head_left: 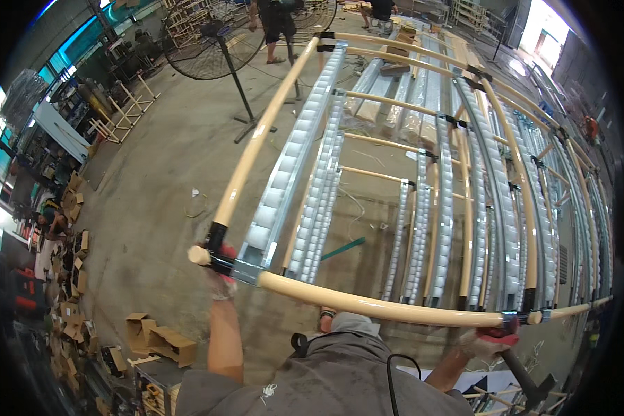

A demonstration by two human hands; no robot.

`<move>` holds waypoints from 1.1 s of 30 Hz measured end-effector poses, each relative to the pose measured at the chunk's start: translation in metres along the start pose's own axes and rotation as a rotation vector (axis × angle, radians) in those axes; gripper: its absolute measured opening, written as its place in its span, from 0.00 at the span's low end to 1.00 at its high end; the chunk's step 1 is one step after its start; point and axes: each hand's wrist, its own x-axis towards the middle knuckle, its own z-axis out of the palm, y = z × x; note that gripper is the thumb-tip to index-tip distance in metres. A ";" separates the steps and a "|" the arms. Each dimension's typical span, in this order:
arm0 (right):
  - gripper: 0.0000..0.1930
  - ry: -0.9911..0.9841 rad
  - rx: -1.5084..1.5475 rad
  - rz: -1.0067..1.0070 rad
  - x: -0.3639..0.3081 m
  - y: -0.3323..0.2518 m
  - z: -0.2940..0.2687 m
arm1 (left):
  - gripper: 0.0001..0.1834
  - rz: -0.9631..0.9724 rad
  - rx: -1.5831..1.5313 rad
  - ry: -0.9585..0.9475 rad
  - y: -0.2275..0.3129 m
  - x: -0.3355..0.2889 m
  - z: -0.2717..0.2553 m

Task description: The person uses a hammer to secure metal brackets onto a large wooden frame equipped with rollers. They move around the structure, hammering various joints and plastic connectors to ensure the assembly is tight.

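Observation:
A tall flow rack of cream-coated pipes (381,308) stands before me, with black joints and several metal tracks of white rollers (277,187). At its near left corner my left hand (220,270), in a red and white glove, is closed around the black pipe joint (218,239) from below; the pipe partly hides its fingers. My right hand (491,341), gloved alike, is closed at the near right corner, just under the front pipe. From it a dark-handled hammer (522,371) sticks out down to the right. Whether these fingers also touch the rack, I cannot tell.
More roller racks (582,187) adjoin on the right. Large round wire fan guards (215,41) on stands and a person (277,28) are at the back. Cardboard boxes (161,340) lie at lower left. Another person (52,218) is by the left wall. Wrapped tracks (416,97) lie beyond the rack.

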 end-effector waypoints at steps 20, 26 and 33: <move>0.30 -0.458 -0.259 0.343 -0.286 -0.260 -0.028 | 0.52 -1.396 -0.266 -1.350 -0.007 0.050 0.119; 0.23 -0.840 -0.682 0.561 -0.333 -0.395 -0.025 | 0.43 -1.537 -0.405 -1.245 -0.030 0.047 0.105; 0.19 -0.746 -0.880 -0.010 -0.361 -0.399 -0.025 | 0.40 -1.564 -0.288 -1.173 -0.041 0.043 0.095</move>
